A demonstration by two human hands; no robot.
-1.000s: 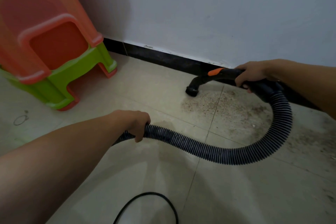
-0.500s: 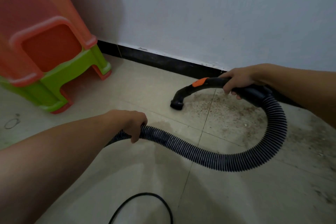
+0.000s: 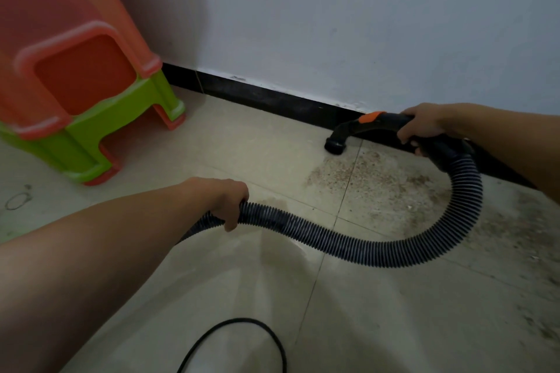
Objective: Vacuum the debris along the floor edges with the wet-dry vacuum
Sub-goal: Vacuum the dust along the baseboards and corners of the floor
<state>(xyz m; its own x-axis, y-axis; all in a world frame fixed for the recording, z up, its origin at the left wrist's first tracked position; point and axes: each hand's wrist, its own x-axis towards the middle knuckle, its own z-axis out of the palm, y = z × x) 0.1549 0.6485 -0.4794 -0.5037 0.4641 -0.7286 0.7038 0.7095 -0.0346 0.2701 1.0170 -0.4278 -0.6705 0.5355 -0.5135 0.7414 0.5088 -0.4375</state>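
Note:
A black ribbed vacuum hose (image 3: 348,244) loops across the tiled floor. My left hand (image 3: 230,200) grips the hose near its lower left stretch. My right hand (image 3: 422,126) grips the black curved handle with an orange slider (image 3: 368,118). The round nozzle mouth (image 3: 335,145) sits on the floor right against the black baseboard (image 3: 266,98). Brown gritty debris (image 3: 363,172) is spread over the tiles just in front and right of the nozzle. The vacuum body is out of view.
Stacked orange and green plastic stools (image 3: 81,94) stand at the left by the wall. A thin black cable (image 3: 242,333) curves over the floor at the bottom. A small wire ring (image 3: 16,200) lies far left. More dark dirt (image 3: 533,251) covers the right tiles.
The nozzle has moved away from me, from the open tile back to the baseboard edge. Both hands keep their grips; my left hand has hardly shifted.

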